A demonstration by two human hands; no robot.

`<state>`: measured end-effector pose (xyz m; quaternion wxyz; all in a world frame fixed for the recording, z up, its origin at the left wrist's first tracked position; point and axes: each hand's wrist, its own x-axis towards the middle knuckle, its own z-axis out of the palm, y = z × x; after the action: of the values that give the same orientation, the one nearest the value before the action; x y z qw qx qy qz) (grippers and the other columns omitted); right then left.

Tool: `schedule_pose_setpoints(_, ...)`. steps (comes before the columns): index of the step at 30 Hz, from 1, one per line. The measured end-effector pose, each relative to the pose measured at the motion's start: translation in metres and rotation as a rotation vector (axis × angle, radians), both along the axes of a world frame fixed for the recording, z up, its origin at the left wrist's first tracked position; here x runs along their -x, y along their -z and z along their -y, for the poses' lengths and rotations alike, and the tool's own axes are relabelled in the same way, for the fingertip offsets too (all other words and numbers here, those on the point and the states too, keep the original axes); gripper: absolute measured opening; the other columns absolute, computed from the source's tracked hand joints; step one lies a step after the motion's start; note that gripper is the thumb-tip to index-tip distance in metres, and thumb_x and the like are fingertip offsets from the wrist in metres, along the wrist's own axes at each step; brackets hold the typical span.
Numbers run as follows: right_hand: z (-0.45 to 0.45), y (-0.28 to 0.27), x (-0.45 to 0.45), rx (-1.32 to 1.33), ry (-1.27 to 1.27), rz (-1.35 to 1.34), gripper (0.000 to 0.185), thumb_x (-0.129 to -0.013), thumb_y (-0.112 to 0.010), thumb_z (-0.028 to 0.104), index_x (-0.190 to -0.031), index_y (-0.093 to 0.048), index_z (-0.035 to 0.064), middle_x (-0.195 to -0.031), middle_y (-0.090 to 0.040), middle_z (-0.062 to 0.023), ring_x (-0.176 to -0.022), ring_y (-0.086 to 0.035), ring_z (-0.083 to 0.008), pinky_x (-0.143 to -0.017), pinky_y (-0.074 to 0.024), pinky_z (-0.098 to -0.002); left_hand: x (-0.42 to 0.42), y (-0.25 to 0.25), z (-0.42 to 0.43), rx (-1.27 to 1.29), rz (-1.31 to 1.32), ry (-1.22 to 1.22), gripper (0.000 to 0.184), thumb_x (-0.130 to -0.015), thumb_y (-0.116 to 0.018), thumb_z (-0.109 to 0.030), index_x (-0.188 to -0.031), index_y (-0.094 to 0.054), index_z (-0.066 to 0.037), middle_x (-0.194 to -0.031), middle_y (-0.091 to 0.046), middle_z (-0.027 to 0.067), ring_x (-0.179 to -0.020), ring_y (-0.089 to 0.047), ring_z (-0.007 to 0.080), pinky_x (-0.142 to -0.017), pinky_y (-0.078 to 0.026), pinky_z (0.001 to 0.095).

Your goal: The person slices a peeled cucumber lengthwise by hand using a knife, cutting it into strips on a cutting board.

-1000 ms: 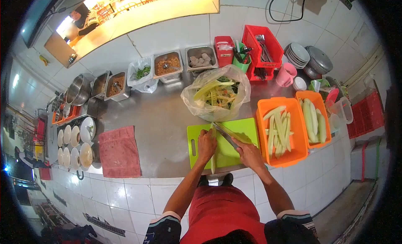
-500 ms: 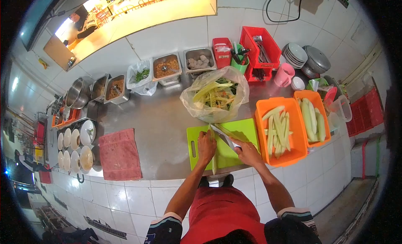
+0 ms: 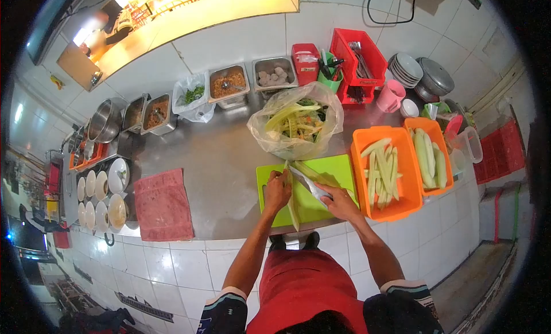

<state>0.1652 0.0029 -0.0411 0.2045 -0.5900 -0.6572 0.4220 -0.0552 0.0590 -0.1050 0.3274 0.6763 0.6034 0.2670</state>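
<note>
left hand (image 3: 278, 190): pale strip (image 3: 293, 206) | right hand (image 3: 338, 202): knife (image 3: 309, 185) | below both: green board (image 3: 327, 205)

Left fingertips' grip too small to tell; distant person (image 3: 106, 35) blurred beyond the serving opening (image 3: 201, 19).

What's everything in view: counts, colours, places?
board: one, green, front middle
knife: one, silvery, over board
vegetable strips: at least two, pale green, on board
tubs: two, orange, right
vegetable bag: one, translucent, middle
cloth: one, red, left
dishes: eight, white, left
food pans: four, silvery, back
stacked bins: two, red, right
mug: one, pink, right
plates: several, grey, right
person: one, dark sleeve, far back
left hand: one, bare, on strip
right hand: one, bare, on knife
</note>
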Motion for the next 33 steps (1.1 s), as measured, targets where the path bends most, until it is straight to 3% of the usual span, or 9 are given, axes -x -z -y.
schedule_pose_setpoints(2,0.0,-0.008,-0.001,0.138,0.002,-0.022,0.048,-0.091,-0.058,0.009,-0.138,-0.055,0.0176,-0.126,-0.06,-0.0229,-0.114,-0.059,-0.0388,-0.098,-0.0451,-0.0401,-0.002,0.001,0.001,0.011,-0.018,-0.016,0.051,-0.078,-0.064,-0.006,-0.128,-0.059,-0.001,-0.112,-0.058,0.0218,-0.098,-0.062,0.0385,-0.081,-0.052,0.0477)
schedule_pose_setpoints(7,0.008,-0.002,0.004,0.09,0.032,-0.014,0.05,-0.091,-0.057,0.009,-0.14,-0.052,0.0191,-0.127,-0.06,-0.0225,-0.114,-0.059,-0.0389,-0.098,-0.0451,-0.04,0.003,0.004,0.003,0.061,-0.015,-0.032,0.048,-0.08,-0.065,-0.01,-0.127,-0.06,-0.001,-0.117,-0.058,0.0214,-0.097,-0.063,0.0381,-0.08,-0.053,0.0449)
schedule_pose_setpoints(10,0.011,-0.001,0.008,0.092,0.055,-0.012,0.051,-0.091,-0.057,0.009,-0.141,-0.051,0.0204,-0.127,-0.06,-0.0226,-0.115,-0.058,-0.0392,-0.097,-0.0451,-0.0405,0.025,0.016,0.014,0.013,0.129,0.101,0.056,-0.079,-0.074,-0.024,-0.131,-0.06,-0.007,-0.129,-0.057,0.0186,-0.099,-0.066,0.0314,-0.084,-0.052,0.044)
schedule_pose_setpoints(12,0.015,0.004,0.01,0.116,0.073,-0.041,0.051,-0.091,-0.056,0.009,-0.141,-0.051,0.0212,-0.127,-0.06,-0.0229,-0.115,-0.058,-0.0394,-0.097,-0.0451,-0.0409,0.034,-0.014,0.036,-0.079,-0.259,0.324,0.077,-0.077,-0.078,-0.032,-0.143,-0.047,-0.01,-0.148,-0.044,0.0123,-0.126,-0.05,0.0342,-0.101,-0.04,0.0524)
schedule_pose_setpoints(13,0.015,0.009,0.011,0.075,0.086,-0.035,0.051,-0.091,-0.057,0.007,-0.14,-0.052,0.0199,-0.125,-0.061,-0.0228,-0.111,-0.061,-0.0359,-0.095,-0.0463,-0.0393,0.033,-0.016,0.042,-0.072,-0.259,0.325,0.077,-0.077,-0.078,-0.032,-0.143,-0.047,-0.01,-0.148,-0.044,0.0123,-0.126,-0.05,0.0342,-0.101,-0.04,0.0524)
schedule_pose_setpoints(15,0.016,0.013,0.015,0.044,0.097,-0.032,0.05,-0.091,-0.057,0.006,-0.14,-0.053,0.0186,-0.124,-0.063,-0.0228,-0.106,-0.064,-0.0324,-0.093,-0.0474,-0.0376,0.028,-0.016,0.053,-0.072,-0.199,0.324,0.095,-0.072,-0.081,-0.038,-0.151,-0.034,-0.013,-0.159,-0.029,0.0055,-0.137,-0.036,0.0349,-0.108,-0.027,0.057)
schedule_pose_setpoints(20,0.017,0.002,0.02,0.116,0.121,0.027,0.05,-0.09,-0.057,0.011,-0.139,-0.053,0.0215,-0.118,-0.063,-0.0244,-0.103,-0.062,-0.0416,-0.091,-0.0484,-0.0429,0.024,-0.001,0.056,-0.142,-0.293,0.313,0.104,-0.069,-0.082,-0.034,-0.153,-0.026,-0.009,-0.161,-0.023,0.0079,-0.136,-0.036,0.0316,-0.107,-0.025,0.0491)
schedule_pose_setpoints(28,0.042,0.005,0.021,0.021,0.114,0.019,0.053,-0.09,-0.057,0.006,-0.141,-0.051,0.0202,-0.126,-0.062,-0.0196,-0.113,-0.06,-0.0401,-0.096,-0.0474,-0.0412,0.028,-0.002,0.052,-0.078,-0.338,0.36,0.107,-0.069,-0.082,-0.035,-0.154,-0.023,-0.009,-0.162,-0.02,0.0065,-0.138,-0.034,0.0322,-0.109,-0.024,0.0507)
schedule_pose_setpoints(33,0.056,-0.003,0.021,0.046,0.118,0.033,0.052,-0.091,-0.057,0.006,-0.14,-0.051,0.0194,-0.127,-0.061,-0.0196,-0.115,-0.058,-0.0398,-0.097,-0.0466,-0.0415,0.032,-0.009,0.05,-0.019,-0.331,0.441,0.138,-0.048,-0.091,-0.045,-0.156,-0.012,-0.01,-0.163,-0.013,0.0091,-0.143,-0.028,0.0336,-0.112,-0.021,0.0539)
